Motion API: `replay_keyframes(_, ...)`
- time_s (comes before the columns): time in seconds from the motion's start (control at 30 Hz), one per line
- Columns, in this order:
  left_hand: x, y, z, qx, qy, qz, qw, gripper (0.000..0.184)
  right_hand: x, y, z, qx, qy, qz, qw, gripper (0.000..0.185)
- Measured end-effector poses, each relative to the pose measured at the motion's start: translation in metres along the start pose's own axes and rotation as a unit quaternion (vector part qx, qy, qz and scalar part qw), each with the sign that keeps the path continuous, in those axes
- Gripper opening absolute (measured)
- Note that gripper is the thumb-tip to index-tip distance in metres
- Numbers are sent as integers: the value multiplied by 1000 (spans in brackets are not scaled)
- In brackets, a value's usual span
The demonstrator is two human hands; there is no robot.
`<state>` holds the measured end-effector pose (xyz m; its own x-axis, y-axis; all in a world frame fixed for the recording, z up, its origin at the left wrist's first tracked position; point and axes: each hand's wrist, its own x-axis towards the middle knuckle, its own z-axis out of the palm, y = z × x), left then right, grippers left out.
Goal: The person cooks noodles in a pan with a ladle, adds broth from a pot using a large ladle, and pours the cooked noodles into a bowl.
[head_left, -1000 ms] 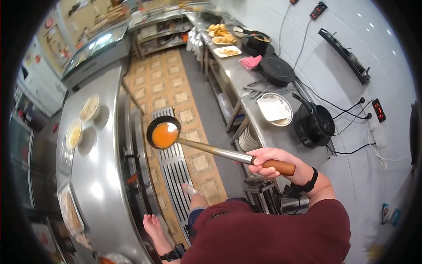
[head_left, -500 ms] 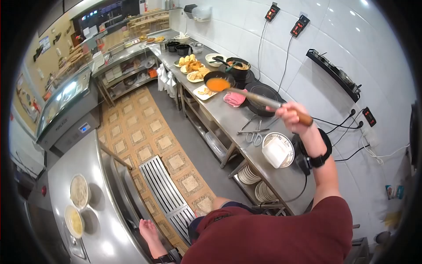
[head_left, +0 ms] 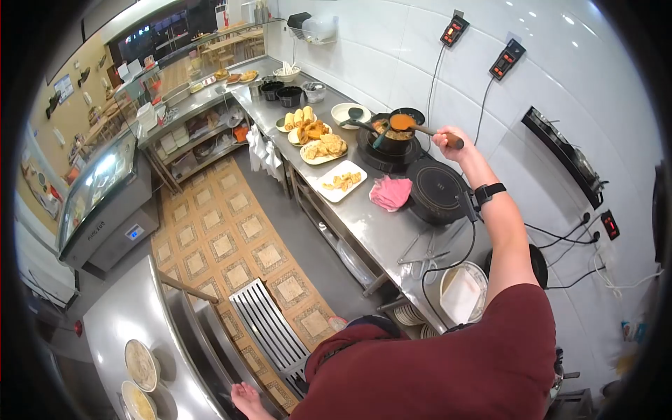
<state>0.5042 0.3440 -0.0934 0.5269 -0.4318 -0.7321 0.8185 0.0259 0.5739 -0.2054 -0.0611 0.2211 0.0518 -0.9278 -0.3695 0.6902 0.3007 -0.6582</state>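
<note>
My right hand (head_left: 453, 144) is closed around the wooden handle of a large black ladle (head_left: 420, 128). Orange sauce (head_left: 402, 122) lies in its bowl, which is over a black pot (head_left: 393, 145) with food inside. Whether the bowl touches the rim I cannot tell. A dark green-handled utensil (head_left: 361, 126) leans out of the pot. The pot stands on a round black cooker (head_left: 383, 162). Low at the bottom, my left hand (head_left: 246, 397) hangs away from the cookware, empty, its fingers loosely apart.
Plates of fried food (head_left: 323, 147) and a white plate of small pieces (head_left: 343, 180) line the counter. A pink cloth (head_left: 390, 193) lies beside a black hotplate (head_left: 438, 185). Tongs (head_left: 420, 248), a white bowl (head_left: 463, 290) and a hanging cable (head_left: 448, 264) are nearer me.
My right hand has carried the ladle of sauce from above the plates to over the pot. The head view has shifted. My left hand still hangs low.
</note>
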Motion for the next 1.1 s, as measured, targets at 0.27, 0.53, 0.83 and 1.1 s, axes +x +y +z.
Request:
replay_keyframes(0.27,1,-6,67,-19,32,24,999,10,55,-22,-28,-152,91,-28,984,13)
replay_keyframes(0.53,7,-9,109,2,8,21,1000,10,59,-25,-41,-227,122,-41,965,13)
replay_keyframes(0.83,4,-9,92,-10,12,22,1000,8,54,-21,-44,-226,128,-71,963,12)
replay_keyframes(1.1,-12,0,39,-46,11,6,999,9,29,-14,-49,168,-75,9,983,10)
